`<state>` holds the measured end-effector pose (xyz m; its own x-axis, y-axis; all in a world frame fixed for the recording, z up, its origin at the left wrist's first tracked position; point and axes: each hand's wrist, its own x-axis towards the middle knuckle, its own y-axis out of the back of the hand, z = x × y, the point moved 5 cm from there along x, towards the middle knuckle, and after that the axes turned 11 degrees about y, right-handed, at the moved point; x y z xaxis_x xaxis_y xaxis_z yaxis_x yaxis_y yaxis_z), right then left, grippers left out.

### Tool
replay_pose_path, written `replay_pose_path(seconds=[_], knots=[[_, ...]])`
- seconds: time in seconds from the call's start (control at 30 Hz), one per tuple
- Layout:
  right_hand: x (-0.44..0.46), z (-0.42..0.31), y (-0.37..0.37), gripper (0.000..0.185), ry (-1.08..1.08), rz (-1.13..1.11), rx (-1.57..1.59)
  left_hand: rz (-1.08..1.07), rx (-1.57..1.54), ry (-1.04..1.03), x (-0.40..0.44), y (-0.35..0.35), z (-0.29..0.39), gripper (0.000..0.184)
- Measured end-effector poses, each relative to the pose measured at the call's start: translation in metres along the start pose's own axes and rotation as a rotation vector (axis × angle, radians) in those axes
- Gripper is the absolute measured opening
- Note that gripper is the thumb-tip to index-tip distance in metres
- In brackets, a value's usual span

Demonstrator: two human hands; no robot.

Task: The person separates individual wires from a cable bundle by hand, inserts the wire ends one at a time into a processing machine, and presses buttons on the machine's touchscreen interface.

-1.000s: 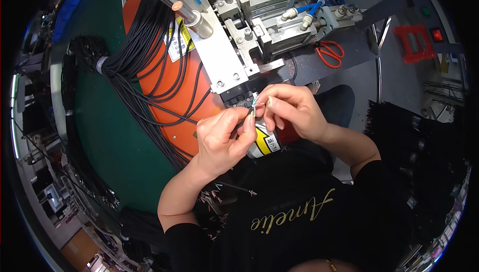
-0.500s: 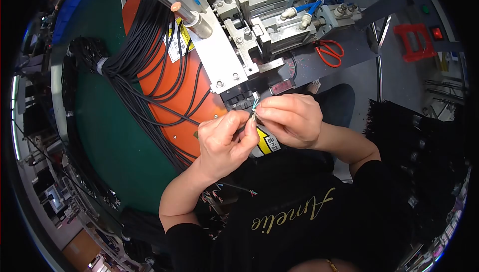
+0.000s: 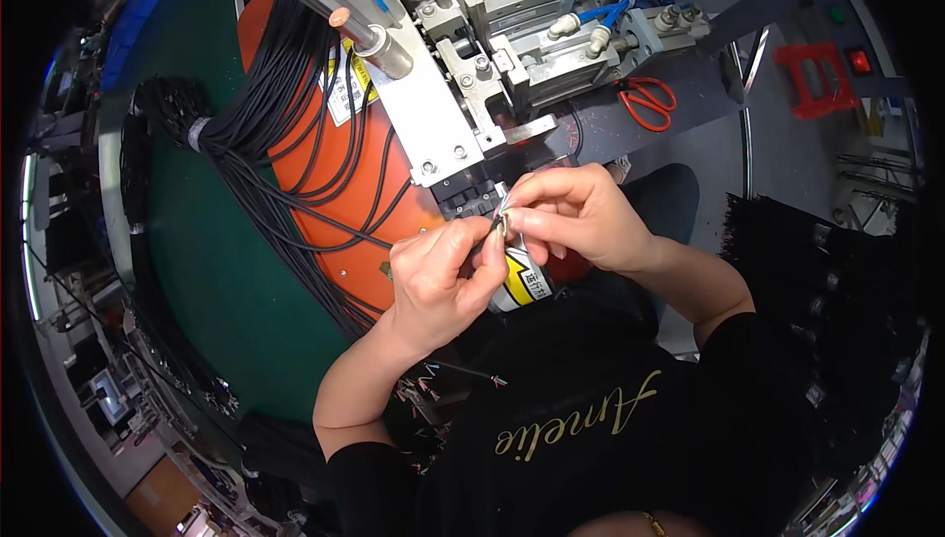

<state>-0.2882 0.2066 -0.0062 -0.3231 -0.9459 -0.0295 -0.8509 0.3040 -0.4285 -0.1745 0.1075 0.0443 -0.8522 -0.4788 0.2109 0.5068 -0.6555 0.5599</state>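
Observation:
My left hand [image 3: 443, 266] is closed, pinching the end of a black cable [image 3: 484, 239] between thumb and fingers. From this end several thin coloured wires [image 3: 504, 210] stick out, partly hidden by my fingers. My right hand [image 3: 586, 217] pinches these wires with thumb and forefinger, its other fingers curled loosely below. Both hands meet just in front of the metal machine [image 3: 433, 94], close to its small black block [image 3: 471, 197].
A bundle of black cables [image 3: 246, 158] runs over the orange plate [image 3: 369, 276] and green mat [image 3: 207, 271] at left. Red-handled scissors [image 3: 647, 104] lie right of the machine. More dark cables [image 3: 817, 281] hang at far right. A cable with bared wire tips [image 3: 497, 379] lies near my lap.
My right hand has turned and risen slightly, its fingers now more spread around the wires. My left hand stays nearly in place. The view has shifted a little.

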Motion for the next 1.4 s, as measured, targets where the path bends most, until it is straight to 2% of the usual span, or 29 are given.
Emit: replay_pose_path(seconds=[0.17, 0.27, 0.37, 0.47, 0.57, 0.67, 0.7, 0.9, 1.17, 1.4], knots=[[0.005, 0.01, 0.006, 0.012, -0.088, -0.044, 0.131, -0.048, -0.071, 0.006, 0.001, -0.002, -0.005, 0.008], [0.007, 0.005, 0.004, 0.011, 0.045, -0.032, 0.052, -0.133, -0.131, 0.056, 0.002, -0.002, -0.01, 0.007], [0.005, -0.019, 0.002, 0.011, 0.525, -0.091, -0.562, -0.158, -0.147, 0.124, 0.002, 0.0, -0.01, 0.007], [0.0, -0.031, -0.008, 0.011, 0.723, 0.002, -0.717, -0.11, -0.025, 0.128, -0.001, 0.0, -0.004, 0.007], [0.002, -0.033, -0.009, 0.009, 0.718, -0.021, -0.94, -0.055, 0.33, -0.142, -0.001, -0.001, 0.007, 0.009], [0.006, -0.035, -0.006, 0.006, 0.671, -0.068, -1.138, 0.031, 0.511, -0.207, -0.001, -0.005, 0.008, 0.018], [0.008, -0.033, -0.005, 0.007, 0.65, -0.077, -1.17, -0.019, 0.58, -0.166, -0.004, -0.004, 0.007, 0.022], [0.01, -0.027, -0.001, 0.009, 0.583, -0.058, -1.211, -0.064, 0.474, -0.143, -0.004, -0.005, -0.007, 0.037], [0.012, -0.016, 0.005, 0.007, 0.586, 0.025, -1.093, -0.101, 0.442, -0.123, 0.003, -0.005, -0.006, 0.037], [0.009, -0.018, -0.001, 0.007, 0.591, 0.043, -1.201, -0.125, 0.426, -0.155, 0.004, -0.004, -0.001, 0.044]])
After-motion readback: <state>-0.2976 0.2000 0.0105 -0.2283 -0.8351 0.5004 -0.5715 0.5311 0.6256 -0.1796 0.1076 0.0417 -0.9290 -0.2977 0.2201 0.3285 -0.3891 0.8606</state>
